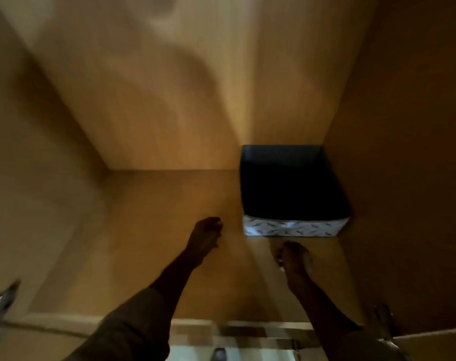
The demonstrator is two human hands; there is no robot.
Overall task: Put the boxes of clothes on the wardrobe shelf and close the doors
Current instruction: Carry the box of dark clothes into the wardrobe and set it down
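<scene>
A fabric storage box (294, 194) with a dark lining and a pale patterned front sits on the wardrobe shelf (169, 243), pushed into the back right corner against the right side panel (404, 178); its inside reads too dark to tell whether clothes lie in it; the person's right hand (295, 257) hovers just in front of the box's patterned face, fingers curled loosely and holding nothing, while the left hand (206, 237) reaches over the bare shelf to the left of the box, likewise loosely curled and empty; neither hand touches the box; one box, by the look of it, is placed; the broad free stretch of shelf to the left suggests room for more, though no other box is in view; a door handle (2, 303) at the lower left edge shows blurred, and the doors stand open, so closing them remains to be done
</scene>
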